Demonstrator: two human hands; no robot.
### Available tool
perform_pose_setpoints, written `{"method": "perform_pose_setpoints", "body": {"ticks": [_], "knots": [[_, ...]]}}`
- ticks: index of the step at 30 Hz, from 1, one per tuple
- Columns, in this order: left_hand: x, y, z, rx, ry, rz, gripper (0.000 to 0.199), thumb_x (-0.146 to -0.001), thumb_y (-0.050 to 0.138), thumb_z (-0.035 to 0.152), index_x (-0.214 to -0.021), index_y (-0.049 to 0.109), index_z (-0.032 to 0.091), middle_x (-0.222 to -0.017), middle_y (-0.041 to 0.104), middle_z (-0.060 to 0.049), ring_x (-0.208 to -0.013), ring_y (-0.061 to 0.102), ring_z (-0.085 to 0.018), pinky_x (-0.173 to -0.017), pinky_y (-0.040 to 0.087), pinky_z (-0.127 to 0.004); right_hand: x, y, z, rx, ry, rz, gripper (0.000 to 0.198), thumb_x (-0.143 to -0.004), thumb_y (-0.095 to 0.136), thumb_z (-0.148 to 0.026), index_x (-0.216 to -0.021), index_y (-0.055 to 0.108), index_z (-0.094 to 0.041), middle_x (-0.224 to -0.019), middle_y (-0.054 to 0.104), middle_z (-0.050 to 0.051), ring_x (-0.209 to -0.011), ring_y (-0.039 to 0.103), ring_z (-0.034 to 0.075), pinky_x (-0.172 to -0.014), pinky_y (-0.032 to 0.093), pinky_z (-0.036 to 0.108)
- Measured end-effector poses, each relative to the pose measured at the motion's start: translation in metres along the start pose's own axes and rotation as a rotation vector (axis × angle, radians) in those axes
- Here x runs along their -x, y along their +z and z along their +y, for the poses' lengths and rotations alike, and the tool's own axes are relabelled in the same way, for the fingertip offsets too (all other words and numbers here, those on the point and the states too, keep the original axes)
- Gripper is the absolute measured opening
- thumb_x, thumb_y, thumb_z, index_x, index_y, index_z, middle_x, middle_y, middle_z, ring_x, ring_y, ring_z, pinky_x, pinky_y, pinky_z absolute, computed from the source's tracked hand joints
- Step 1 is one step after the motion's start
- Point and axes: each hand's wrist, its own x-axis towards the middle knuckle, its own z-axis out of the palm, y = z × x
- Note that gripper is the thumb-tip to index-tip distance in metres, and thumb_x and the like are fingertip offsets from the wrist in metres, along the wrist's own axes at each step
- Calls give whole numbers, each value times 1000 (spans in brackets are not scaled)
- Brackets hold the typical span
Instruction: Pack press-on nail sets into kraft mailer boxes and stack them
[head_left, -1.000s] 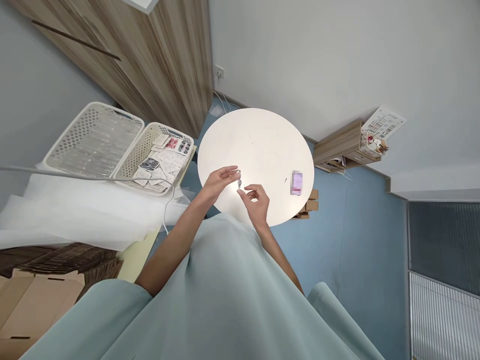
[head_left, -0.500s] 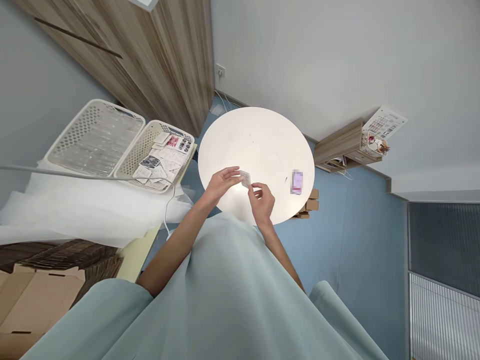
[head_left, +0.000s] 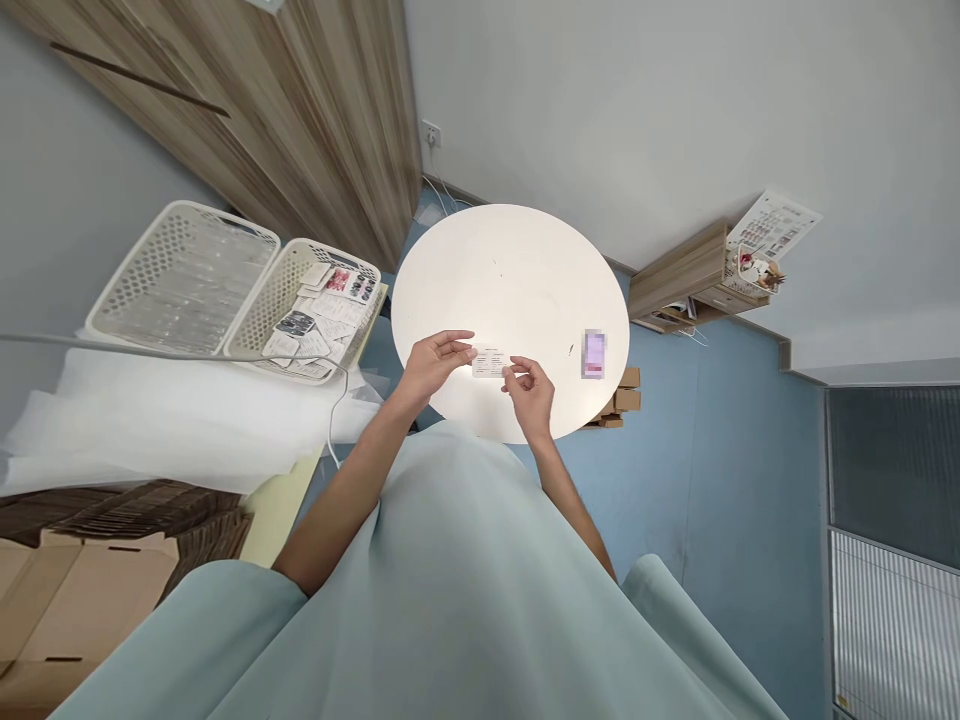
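Note:
A small white printed card (head_left: 489, 362) is held flat over the near part of the round white table (head_left: 517, 260). My left hand (head_left: 435, 362) pinches its left edge between thumb and fingers. At the card's right edge, my right hand (head_left: 531, 392) is closed on it in the same way. Rows of dark print face up, too small to read. To the right of my hands, a phone-shaped purple thing (head_left: 593, 354), blurred out, lies on the table.
At the left stand a white basket of clear plastic packets (head_left: 112, 300) and a white basket of printed cards and papers (head_left: 244, 300). White sheets (head_left: 150, 420) and flat cardboard boxes (head_left: 97, 600) lie nearer. Small brown boxes (head_left: 626, 390) sit beyond the table's right edge.
The card has turned from a slant to level, and its printed face now shows wider. My hands have moved slightly apart, both still holding it. The view has shifted a little.

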Motion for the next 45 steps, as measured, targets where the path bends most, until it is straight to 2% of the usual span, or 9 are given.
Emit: {"method": "perform_pose_setpoints", "body": {"ticks": [8,14,20,24,28,33,39,42,45], "knots": [[3,5,-9,-70,43,-11,63,-73,93,64,-114,81,18,-107,83,-12,-100,77,-28,-98,62,-45,-2,-6,10,24,31,-62,31,-96,71,-54,-105,74,-25,-102,79,4,-78,76,19,-74,60,33],[3,4,-17,-196,110,-23,54,-78,87,71,-95,83,20,-99,82,-11,-91,74,-26,-86,61,-40,0,-9,13,50,-112,6,31,-98,68,-54,-105,77,-25,-113,76,6,-99,74,21,-80,59,32],[13,6,-12,-110,80,-126,56,-82,86,72,-101,81,20,-89,80,-7,-75,73,-21,-80,65,-41,1,-13,15,-52,-17,-79,36,-99,68,-60,-110,75,-26,-93,76,3,-86,76,21,-80,61,35],[19,6,-9,-94,46,-103,55,-85,84,72,-102,81,19,-98,83,-10,-79,76,-23,-88,67,-44,1,-15,15,-62,-48,-88,37,-100,67,-60,-113,75,-27,-105,79,5,-102,78,23,-84,62,35],[21,5,-6,-128,25,-123,59,-78,88,74,-99,80,20,-102,84,-13,-81,78,-25,-90,67,-47,-3,-17,15,-36,-72,-97,40,-103,63,-61,-116,76,-26,-118,80,7,-110,76,23,-90,63,37],[24,4,-5,-206,42,-163,55,-76,91,69,-99,72,23,-95,83,-9,-76,75,-23,-85,64,-44,-9,-17,13,-94,-76,-43,37,-95,75,-59,-107,75,-24,-110,79,8,-102,74,23,-90,64,38],[26,0,-7,-217,34,-154,61,-77,89,69,-111,67,24,-93,83,-7,-76,74,-22,-85,62,-43,-13,-14,10,-189,-83,-53,35,-90,81,-55,-105,72,-25,-100,76,5,-92,72,20,-84,64,36],[26,-2,-8,-213,30,-153,66,-76,89,71,-117,69,24,-96,83,-7,-80,76,-24,-90,62,-45,-15,-13,11,-181,-68,-56,39,-89,81,-58,-108,73,-25,-100,76,5,-92,71,20,-84,63,36],[24,-2,-9,-206,24,-154,63,-77,87,75,-110,73,23,-97,83,-9,-84,77,-26,-91,63,-45,-14,-13,12,-167,-47,-73,47,-89,81,-60,-119,75,-24,-99,77,5,-90,71,20,-87,63,38]]}}
